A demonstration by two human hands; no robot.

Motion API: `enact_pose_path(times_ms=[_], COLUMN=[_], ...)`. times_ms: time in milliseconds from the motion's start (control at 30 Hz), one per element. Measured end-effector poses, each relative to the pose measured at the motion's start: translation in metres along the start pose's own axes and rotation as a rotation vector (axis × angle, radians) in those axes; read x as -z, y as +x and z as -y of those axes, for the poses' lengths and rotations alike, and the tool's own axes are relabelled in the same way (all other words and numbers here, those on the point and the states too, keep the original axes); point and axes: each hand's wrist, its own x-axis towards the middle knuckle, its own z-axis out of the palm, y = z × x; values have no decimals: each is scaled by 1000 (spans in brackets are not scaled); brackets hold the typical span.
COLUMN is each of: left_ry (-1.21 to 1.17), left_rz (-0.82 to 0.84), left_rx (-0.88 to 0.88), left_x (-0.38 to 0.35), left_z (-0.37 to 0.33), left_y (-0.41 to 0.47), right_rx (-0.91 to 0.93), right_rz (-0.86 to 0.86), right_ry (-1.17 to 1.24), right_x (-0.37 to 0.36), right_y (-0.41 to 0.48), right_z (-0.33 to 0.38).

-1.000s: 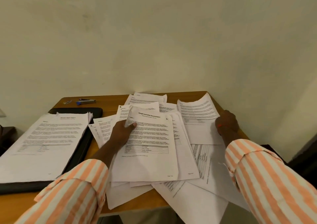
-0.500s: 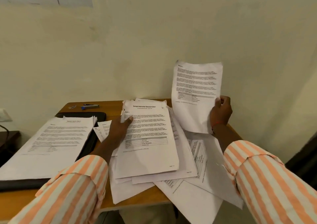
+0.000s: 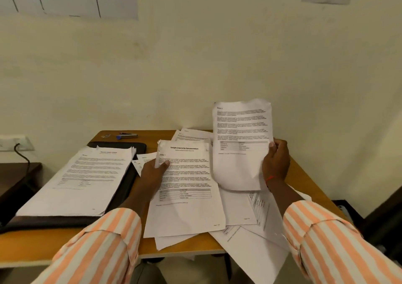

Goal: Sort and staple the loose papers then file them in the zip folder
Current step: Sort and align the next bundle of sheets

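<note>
My right hand (image 3: 275, 164) holds a single printed sheet (image 3: 241, 135) upright above the table by its right edge. My left hand (image 3: 153, 171) grips the left edge of a titled cover page (image 3: 187, 188), which tops a small set of pages over the loose papers (image 3: 245, 240) spread across the table's middle and right. A sorted stack of papers (image 3: 82, 179) rests on the black zip folder (image 3: 121, 188) at the left. Near the back edge lies a blue and grey stapler (image 3: 127, 135).
The wooden table (image 3: 304, 181) stands against a cream wall. Some sheets overhang its front edge. A wall socket (image 3: 13, 143) with a black cable sits at the left above a dark side surface (image 3: 15, 175). Small staples or clips (image 3: 106, 135) lie beside the stapler.
My right hand picked a sheet off the right of the table and raised it upright. My left hand kept its hold on the cover page, lifting its top edge slightly.
</note>
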Motion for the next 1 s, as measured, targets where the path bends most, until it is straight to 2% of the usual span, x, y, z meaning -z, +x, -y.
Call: enact_pose_path(times_ms=[500, 567, 633, 733, 833, 1000], left_ry=[-47, -66, -99, -178, -283, -307], left_rz=[2, -8, -27, -69, -142, -156], left_rx=[-38, -42, -31, -21, -25, -62], left_x=[4, 4, 7, 14, 26, 25], left_z=[19, 18, 16, 7, -5, -16], left_y=[-1, -1, 2, 7, 13, 22], right_rx=[-18, -59, -176, -263, -202, -105], right_rz=[59, 14, -97, -201, -142, 99], right_ry=[5, 51, 100, 60, 4, 38], right_x=[-8, -8, -7, -1, 3, -16], right_y=[-34, -32, -22, -4, 6, -19], right_z=[-6, -2, 3, 4, 5, 22])
